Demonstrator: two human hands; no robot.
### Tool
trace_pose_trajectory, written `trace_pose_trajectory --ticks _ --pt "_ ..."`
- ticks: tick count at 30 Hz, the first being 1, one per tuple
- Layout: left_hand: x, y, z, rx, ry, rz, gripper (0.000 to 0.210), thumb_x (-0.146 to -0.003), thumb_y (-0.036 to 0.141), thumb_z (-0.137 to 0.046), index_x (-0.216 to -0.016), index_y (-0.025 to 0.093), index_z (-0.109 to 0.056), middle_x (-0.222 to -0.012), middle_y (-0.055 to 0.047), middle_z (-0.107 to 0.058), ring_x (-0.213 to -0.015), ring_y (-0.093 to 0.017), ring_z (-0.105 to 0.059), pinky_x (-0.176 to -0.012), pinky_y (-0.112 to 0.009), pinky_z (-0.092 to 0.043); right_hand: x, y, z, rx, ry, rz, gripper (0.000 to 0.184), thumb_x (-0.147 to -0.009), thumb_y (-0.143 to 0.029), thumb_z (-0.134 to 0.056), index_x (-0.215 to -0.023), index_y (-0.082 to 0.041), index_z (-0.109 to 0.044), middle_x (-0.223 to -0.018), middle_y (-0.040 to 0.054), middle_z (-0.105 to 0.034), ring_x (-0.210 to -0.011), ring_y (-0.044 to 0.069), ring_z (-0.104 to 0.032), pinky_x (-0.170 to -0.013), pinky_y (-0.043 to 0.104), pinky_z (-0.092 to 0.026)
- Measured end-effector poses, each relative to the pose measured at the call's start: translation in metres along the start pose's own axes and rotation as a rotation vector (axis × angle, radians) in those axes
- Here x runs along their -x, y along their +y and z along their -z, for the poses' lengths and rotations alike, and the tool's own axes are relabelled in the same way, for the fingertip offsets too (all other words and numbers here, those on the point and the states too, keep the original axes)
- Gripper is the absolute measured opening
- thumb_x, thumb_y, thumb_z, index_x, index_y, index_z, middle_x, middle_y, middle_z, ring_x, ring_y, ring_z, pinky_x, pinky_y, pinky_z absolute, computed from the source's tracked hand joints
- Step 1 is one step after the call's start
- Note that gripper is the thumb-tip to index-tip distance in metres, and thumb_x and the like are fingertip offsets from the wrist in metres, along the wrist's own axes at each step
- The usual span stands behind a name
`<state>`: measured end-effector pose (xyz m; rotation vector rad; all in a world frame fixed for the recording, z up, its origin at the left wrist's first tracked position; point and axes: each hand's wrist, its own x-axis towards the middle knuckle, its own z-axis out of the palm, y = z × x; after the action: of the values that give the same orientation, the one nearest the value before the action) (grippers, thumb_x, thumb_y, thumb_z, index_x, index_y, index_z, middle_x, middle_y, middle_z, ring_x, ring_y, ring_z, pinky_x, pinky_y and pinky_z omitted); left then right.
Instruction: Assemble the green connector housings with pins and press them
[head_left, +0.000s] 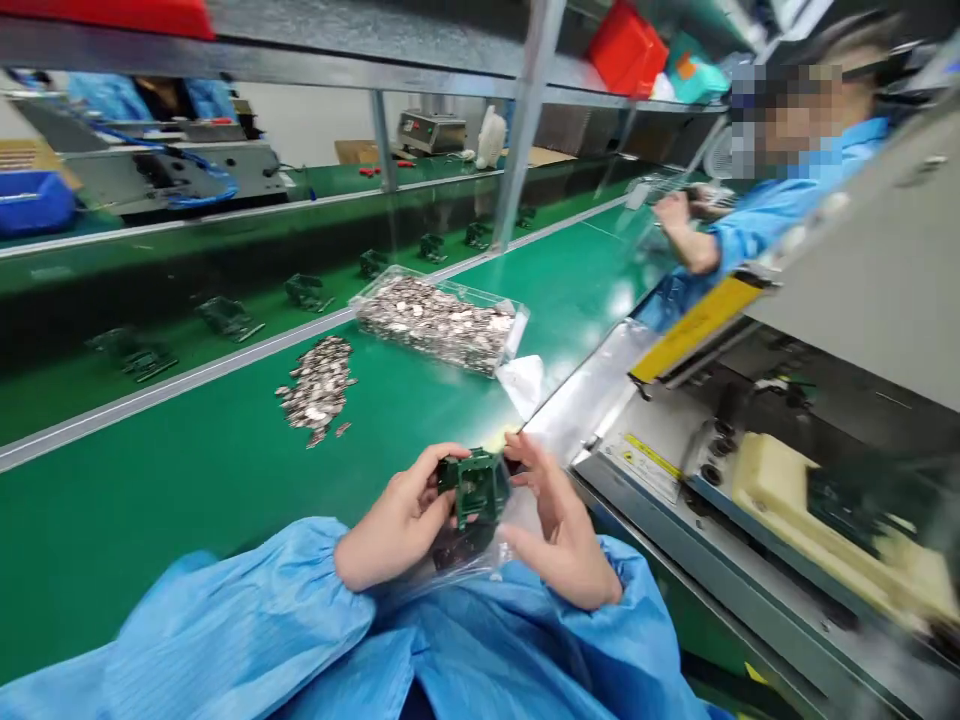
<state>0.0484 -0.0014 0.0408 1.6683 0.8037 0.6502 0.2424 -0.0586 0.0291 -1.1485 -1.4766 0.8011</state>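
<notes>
In front of my chest, my left hand [405, 520] is closed on a green plastic frame part [478, 487] with openings in it. On the other side of the part, my right hand [555, 530] has its fingers apart, thumb below and fingertips near the part's upper right edge. Beneath both hands is a clear plastic container [465, 570], partly covered by them; its dark contents cannot be made out. Farther out on the green bench, a clear tray [442, 320] is filled with small silvery metal pieces. A loose pile of similar pieces [319, 388] lies to its left.
Several green parts [304, 292] sit in a row on the strip beyond the metal rail [180, 375]. A crumpled white piece [523, 385] lies beside the tray. At right stands a machine with a cream fixture [780, 500] and yellow bar [694, 330]. A co-worker's arm [697, 245] is behind it.
</notes>
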Motion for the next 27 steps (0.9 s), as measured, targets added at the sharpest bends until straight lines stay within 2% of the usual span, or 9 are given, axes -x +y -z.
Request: trace_pose_trajectory --ticks 3,7,9,11,14,17,19,22,27 --pt "-0.013 0.031 -0.008 -0.053 -0.303 -0.009 0.039 -0.096 0.031 -0.044 -0.134 0.025 -0.041 -0.102 -0.005 -0.066 -0.078 -0.016 -0.065 -0.066 -0.025 -0.052 0.025 -0.023 0.035 0.045 -0.019 0.152 0.068 -0.078 -0.043 -0.077 -0.137 -0.027 -0.049 -0.129 0.0098 -0.058 -0.118 0.029 -0.054 -0.099 0.043 -0.046" --pt "-0.073 0.074 -0.046 -0.056 -0.731 -0.193 0.065 -0.088 0.034 -0.060 -0.146 0.027 -0.031 -0.115 -0.007 -0.068 -0.094 -0.020 -0.068 -0.074 -0.028 -0.056 0.080 -0.038 0.095 0.110 0.382 0.151 0.058 -0.079 -0.041 -0.076 -0.131 -0.026 -0.056 -0.122 0.0090 -0.063 -0.113 0.028 -0.059 -0.099 0.043 -0.048" --pt "-0.109 0.095 -0.085 -0.133 -0.738 -0.384 0.068 -0.084 0.033 -0.065 -0.144 0.023 -0.036 -0.130 -0.012 -0.061 -0.115 -0.025 -0.061 -0.090 -0.035 -0.054 0.113 -0.041 0.131 0.147 0.761 0.123 0.054 -0.080 -0.037 -0.074 -0.129 -0.024 -0.057 -0.124 0.0090 -0.062 -0.117 0.027 -0.057 -0.103 0.045 -0.045" --pt "-0.142 0.113 -0.133 -0.220 -0.633 -0.571 0.065 -0.082 0.032 -0.067 -0.140 0.018 -0.043 -0.140 -0.016 -0.053 -0.129 -0.029 -0.051 -0.105 -0.042 -0.045 0.142 -0.044 0.165 0.162 1.159 0.135 0.052 -0.077 -0.034 -0.074 -0.125 -0.023 -0.060 -0.127 0.0077 -0.060 -0.123 0.028 -0.053 -0.110 0.051 -0.036" --pt "-0.179 0.129 -0.202 -0.271 -0.540 -0.635 0.073 -0.076 0.032 -0.073 -0.139 0.010 -0.043 -0.144 -0.022 -0.047 -0.135 -0.034 -0.043 -0.113 -0.048 -0.036 0.167 -0.050 0.205 0.195 1.459 0.097 0.056 -0.068 -0.035 -0.078 -0.120 -0.022 -0.062 -0.127 0.0066 -0.059 -0.127 0.030 -0.049 -0.115 0.059 -0.023" --pt "-0.196 0.137 -0.240 -0.196 -0.551 -0.524 0.076 -0.071 0.031 -0.078 -0.136 0.009 -0.045 -0.132 -0.021 -0.056 -0.124 -0.033 -0.054 -0.106 -0.049 -0.044 0.168 -0.055 0.229 0.324 1.414 0.003 0.060 -0.066 -0.036 -0.081 -0.121 -0.019 -0.062 -0.122 0.0089 -0.061 -0.124 0.029 -0.051 -0.114 0.055 -0.028" --pt "-0.196 0.138 -0.239 -0.073 -0.517 -0.452 0.080 -0.067 0.032 -0.081 -0.135 0.011 -0.045 -0.123 -0.018 -0.060 -0.114 -0.030 -0.059 -0.099 -0.046 -0.050 0.157 -0.056 0.240 0.418 1.288 -0.031 0.059 -0.069 -0.037 -0.080 -0.121 -0.018 -0.061 -0.119 0.0094 -0.063 -0.120 0.028 -0.055 -0.110 0.049 -0.037" --pt "-0.182 0.132 -0.199 0.081 -0.463 -0.368 0.077 -0.066 0.031 -0.080 -0.134 0.013 -0.047 -0.121 -0.016 -0.059 -0.107 -0.026 -0.061 -0.096 -0.042 -0.052 0.128 -0.055 0.256 0.551 1.020 -0.077 0.057 -0.072 -0.040 -0.077 -0.123 -0.020 -0.060 -0.116 0.0092 -0.064 -0.111 0.027 -0.061 -0.100 0.043 -0.048" --pt "-0.144 0.088 -0.098 0.021 -0.523 -0.229 0.050 -0.071 0.028 -0.076 -0.118 0.019 -0.058 -0.120 -0.009 -0.059 -0.112 -0.025 -0.060 -0.105 -0.044 -0.047 0.088 -0.053 0.278 0.754 0.553 -0.191 0.054 -0.076 -0.043 -0.073 -0.123 -0.019 -0.061 -0.110 0.0080 -0.068 -0.103 0.026 -0.064 -0.096 0.043 -0.050"
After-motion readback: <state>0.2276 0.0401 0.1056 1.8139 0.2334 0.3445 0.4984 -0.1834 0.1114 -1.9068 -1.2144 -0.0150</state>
